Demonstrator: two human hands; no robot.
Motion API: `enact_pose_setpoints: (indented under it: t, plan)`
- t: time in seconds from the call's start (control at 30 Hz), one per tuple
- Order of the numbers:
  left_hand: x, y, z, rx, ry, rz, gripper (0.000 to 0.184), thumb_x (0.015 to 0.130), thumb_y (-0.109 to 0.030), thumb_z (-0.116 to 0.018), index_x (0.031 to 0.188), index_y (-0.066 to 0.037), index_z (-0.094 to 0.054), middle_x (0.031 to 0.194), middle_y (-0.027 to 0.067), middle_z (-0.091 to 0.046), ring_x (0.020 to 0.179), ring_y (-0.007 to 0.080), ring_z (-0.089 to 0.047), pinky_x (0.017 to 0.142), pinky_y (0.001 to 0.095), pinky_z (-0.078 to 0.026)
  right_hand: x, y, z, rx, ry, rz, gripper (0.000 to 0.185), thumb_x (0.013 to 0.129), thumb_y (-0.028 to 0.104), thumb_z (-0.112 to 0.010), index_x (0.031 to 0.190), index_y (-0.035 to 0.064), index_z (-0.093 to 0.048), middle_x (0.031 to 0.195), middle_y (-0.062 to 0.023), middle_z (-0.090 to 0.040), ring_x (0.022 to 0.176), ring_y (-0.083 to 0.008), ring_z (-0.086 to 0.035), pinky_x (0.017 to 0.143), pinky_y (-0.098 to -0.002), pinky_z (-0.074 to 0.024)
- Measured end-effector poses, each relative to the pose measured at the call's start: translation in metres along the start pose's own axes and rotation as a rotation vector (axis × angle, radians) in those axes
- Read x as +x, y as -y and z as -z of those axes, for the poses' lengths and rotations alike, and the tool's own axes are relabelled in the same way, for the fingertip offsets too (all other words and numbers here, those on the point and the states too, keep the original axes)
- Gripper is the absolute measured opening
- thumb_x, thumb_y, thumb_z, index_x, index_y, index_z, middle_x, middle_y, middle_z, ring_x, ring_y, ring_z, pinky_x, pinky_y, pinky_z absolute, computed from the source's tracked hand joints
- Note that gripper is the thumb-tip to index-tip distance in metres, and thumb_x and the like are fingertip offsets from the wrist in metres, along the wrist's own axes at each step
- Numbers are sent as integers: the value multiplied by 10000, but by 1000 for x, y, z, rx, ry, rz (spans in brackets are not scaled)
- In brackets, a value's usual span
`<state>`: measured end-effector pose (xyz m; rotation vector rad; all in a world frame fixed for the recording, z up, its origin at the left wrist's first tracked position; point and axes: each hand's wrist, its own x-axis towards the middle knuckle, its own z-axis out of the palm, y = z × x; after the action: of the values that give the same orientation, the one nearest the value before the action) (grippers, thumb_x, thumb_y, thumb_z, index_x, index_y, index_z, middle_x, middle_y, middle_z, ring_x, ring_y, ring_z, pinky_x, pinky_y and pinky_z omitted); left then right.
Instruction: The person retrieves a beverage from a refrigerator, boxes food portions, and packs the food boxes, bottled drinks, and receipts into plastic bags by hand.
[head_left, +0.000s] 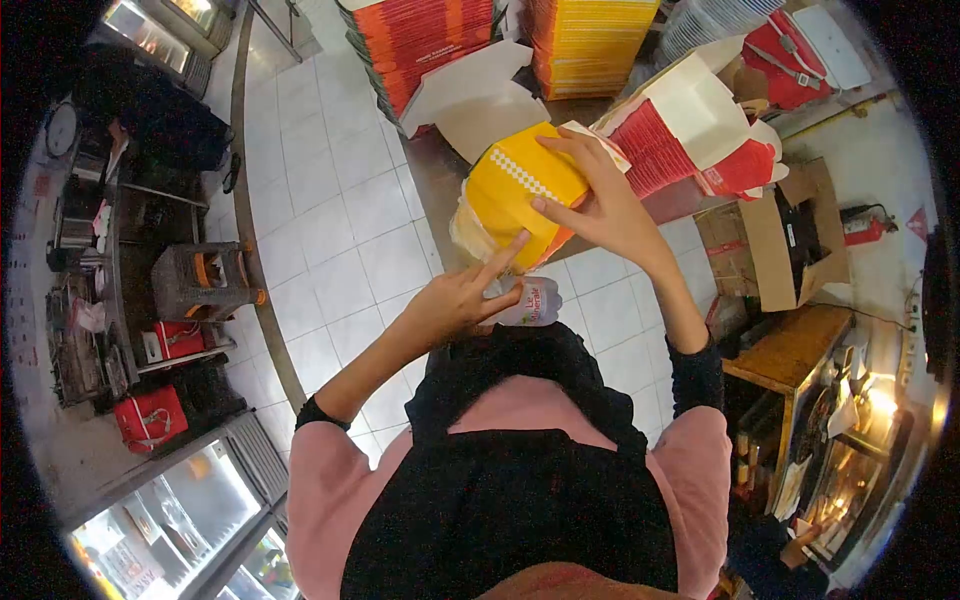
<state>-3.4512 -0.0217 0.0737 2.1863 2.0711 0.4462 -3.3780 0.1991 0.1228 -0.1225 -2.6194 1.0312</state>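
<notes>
A yellow cardboard food box (520,195) with a white checkered strip sits in front of me, over the edge of the table (438,190). My right hand (605,205) grips it from the right, thumb on the near face and fingers over the far edge. From the lower left, my left hand (450,305) reaches up with fingers apart, the index fingertip touching the box's near edge. Just below the box is a clear plastic bottle (535,303) with a printed label, close to my left fingers. What lies under the box is partly hidden.
Tall stacks of red cartons (430,45) and yellow cartons (590,45) stand at the back. Nested red-and-white open boxes (690,140) are at right, above a brown cardboard box (775,240). Another person in dark clothes (160,110) is at far left, near a metal counter (140,220).
</notes>
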Motion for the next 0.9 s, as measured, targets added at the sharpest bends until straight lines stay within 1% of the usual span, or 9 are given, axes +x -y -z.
enact_pose_setpoints:
  t: [0.1, 0.3, 0.37, 0.4, 0.7, 0.73, 0.77, 0.8, 0.9]
  plan:
    - [-1, 3, -3, -78, -66, -26, 593, 534, -197, -731, 1052, -165, -442, 1409, 162, -157, 777, 230, -611, 665, 315, -515, 0, -1, 0, -26, -1, 20, 560, 722, 265, -663, 1186, 36, -448, 1259, -212, -371, 1189, -328, -362, 972, -377, -300]
    - [1, 6, -4, 2, -122, -56, 552, 550, -175, -701, 1037, -163, -442, 1408, 158, -168, 756, 209, -613, 667, 290, -510, -1, 0, 0, 5, 2, -17, 568, 722, 268, -663, 1194, 39, -446, 1262, -208, -368, 1199, -327, -350, 982, -377, -285]
    - [2, 6, -2, -57, -58, -32, 704, 471, -185, -753, 1114, -203, -465, 1395, 176, -199, 776, 239, -603, 683, 306, -520, -1, 0, 0, -3, 3, -19, 569, 720, 271, -665, 1193, 40, -449, 1262, -207, -369, 1198, -325, -350, 982, -377, -284]
    - [3, 6, 0, -57, -56, -33, 704, 471, -185, -753, 1114, -203, -465, 1395, 176, -199, 776, 239, -603, 683, 306, -520, -1, 0, 0, -11, 3, -22, 570, 717, 275, -668, 1191, 41, -452, 1262, -205, -370, 1198, -324, -351, 983, -376, -283]
    - [5, 10, 0, -53, -42, -67, 623, 500, -164, -735, 1067, -187, -479, 1390, 173, -210, 759, 227, -607, 680, 302, -521, 3, -1, 4, 86, 4, -42, 568, 683, 251, -697, 1165, 42, -483, 1254, -192, -390, 1189, -310, -361, 981, -373, -286]
    - [5, 10, 1, -44, -52, -77, 563, 539, -173, -706, 1048, -186, -465, 1399, 169, -189, 742, 206, -606, 675, 295, -514, 3, -3, 4, 87, 4, -43, 568, 683, 251, -697, 1165, 42, -483, 1254, -192, -390, 1189, -310, -361, 981, -373, -286]
    - [5, 10, 2, -36, -63, -87, 504, 579, -182, -677, 1029, -185, -451, 1409, 164, -168, 724, 186, -605, 670, 287, -506, 4, -5, 3, 47, -16, -7, 583, 673, 296, -700, 1154, 43, -491, 1230, -213, -398, 1164, -321, -390, 961, -377, -316]
    - [6, 10, 2, -36, -62, -87, 504, 579, -182, -677, 1029, -185, -451, 1409, 164, -168, 724, 186, -605, 670, 287, -506, 4, -6, 3, 7, -37, 29, 600, 663, 341, -704, 1143, 44, -499, 1207, -235, -407, 1138, -333, -419, 942, -381, -345]
    - [6, 9, 2, 22, -25, -76, 440, 626, -188, -642, 1029, -189, -466, 1406, 165, -177, 719, 177, -606, 670, 280, -505, 5, -1, 7, 2, -30, 7, 590, 660, 328, -707, 1137, 45, -505, 1195, -222, -423, 1128, -321, -432, 938, -372, -351]
